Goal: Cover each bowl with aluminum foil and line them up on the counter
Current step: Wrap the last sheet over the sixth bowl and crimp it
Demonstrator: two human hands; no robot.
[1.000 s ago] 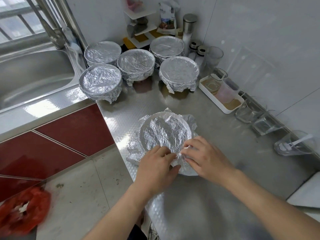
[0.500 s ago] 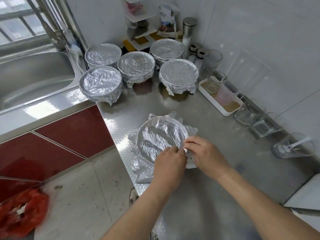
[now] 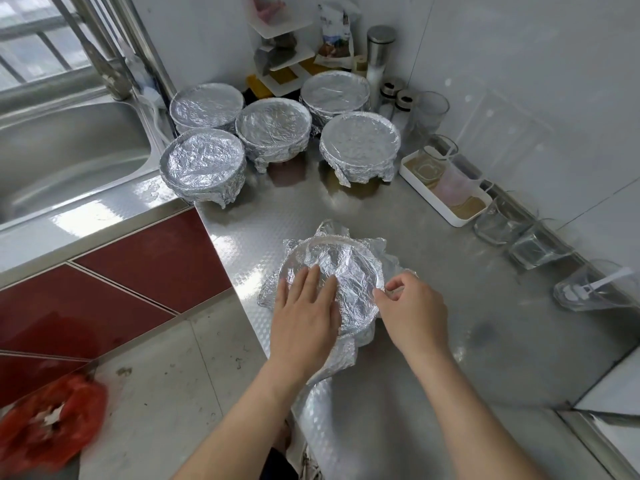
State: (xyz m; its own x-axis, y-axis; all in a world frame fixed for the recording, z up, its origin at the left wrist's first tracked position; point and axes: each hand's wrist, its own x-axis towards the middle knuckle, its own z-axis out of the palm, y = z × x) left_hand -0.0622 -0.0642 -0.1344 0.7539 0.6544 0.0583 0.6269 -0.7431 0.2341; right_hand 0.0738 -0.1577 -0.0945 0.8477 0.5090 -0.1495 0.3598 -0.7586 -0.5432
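Observation:
A bowl draped in crinkled aluminum foil (image 3: 349, 268) sits near the front of the steel counter (image 3: 433, 358), its foil edges still flaring out at the back and left. My left hand (image 3: 306, 313) lies flat on the foil top with straight fingers. My right hand (image 3: 408, 306) pinches the foil at the bowl's right rim. Several foil-covered bowls stand grouped at the back: one by the sink (image 3: 204, 166), one in the middle (image 3: 273, 128), one on the right (image 3: 360, 143), and more behind them.
A steel sink (image 3: 62, 150) lies at the left. A white tray (image 3: 446, 188) and glass cups (image 3: 498, 223) run along the right wall. Shakers and a corner shelf (image 3: 284, 39) stand at the back. Red cabinet fronts (image 3: 114, 271) and a red bag (image 3: 48, 420) sit below left.
My left hand has left the near rim and moved flat onto the foil top. My right hand has shifted to the right rim. The near foil is folded down.

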